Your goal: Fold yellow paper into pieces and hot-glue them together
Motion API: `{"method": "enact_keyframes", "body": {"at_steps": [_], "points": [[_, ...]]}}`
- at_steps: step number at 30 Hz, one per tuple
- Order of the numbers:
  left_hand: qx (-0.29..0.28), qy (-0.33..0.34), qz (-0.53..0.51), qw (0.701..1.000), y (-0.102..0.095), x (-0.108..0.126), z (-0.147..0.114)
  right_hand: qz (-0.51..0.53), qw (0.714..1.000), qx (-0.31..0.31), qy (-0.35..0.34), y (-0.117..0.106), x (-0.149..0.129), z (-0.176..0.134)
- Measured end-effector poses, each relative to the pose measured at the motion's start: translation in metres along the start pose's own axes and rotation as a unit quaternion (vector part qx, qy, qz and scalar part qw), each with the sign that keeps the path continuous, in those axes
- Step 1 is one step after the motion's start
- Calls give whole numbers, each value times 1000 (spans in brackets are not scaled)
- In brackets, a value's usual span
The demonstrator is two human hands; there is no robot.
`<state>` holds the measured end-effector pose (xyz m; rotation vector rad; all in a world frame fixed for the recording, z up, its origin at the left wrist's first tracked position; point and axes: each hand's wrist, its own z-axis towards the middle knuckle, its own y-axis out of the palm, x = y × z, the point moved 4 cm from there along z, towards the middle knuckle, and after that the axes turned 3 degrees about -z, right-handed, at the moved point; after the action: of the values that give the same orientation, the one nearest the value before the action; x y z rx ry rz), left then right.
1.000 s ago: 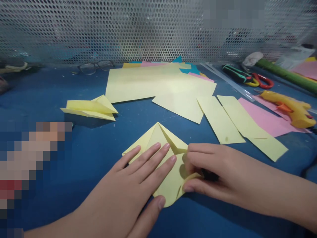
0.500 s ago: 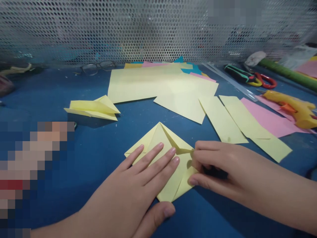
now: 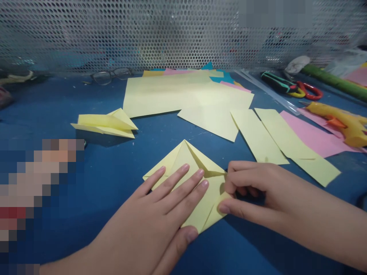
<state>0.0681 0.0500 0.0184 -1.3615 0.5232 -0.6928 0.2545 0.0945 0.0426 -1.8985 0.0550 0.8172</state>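
On the counter [image 3: 109, 172], the left hand [image 3: 149, 217] lies spread across the folded yellow paper [image 3: 212, 191], apparently to stop it sliding while the right hand [image 3: 269, 191] keeps its grip pinched on the right edge. Compared with a second earlier, the curled lower-right flap [image 3: 215, 217] lies flatter, its crease straighter.

Folded sheet [image 3: 215, 187]: matt, smooth paper. Perforated screen [image 3: 172, 34]: metallic sheen. Glue gun [image 3: 348, 121]: smooth plastic.
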Motion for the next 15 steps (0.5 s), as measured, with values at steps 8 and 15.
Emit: {"method": "enact_keyframes", "body": {"at_steps": [8,15], "points": [[-5,28,3,1000,0,-1,0,-20,998,52,11,1,0,0],[-16,40,12,999,-3,-4,1,-35,995,86,24,4,2,-5]]}}
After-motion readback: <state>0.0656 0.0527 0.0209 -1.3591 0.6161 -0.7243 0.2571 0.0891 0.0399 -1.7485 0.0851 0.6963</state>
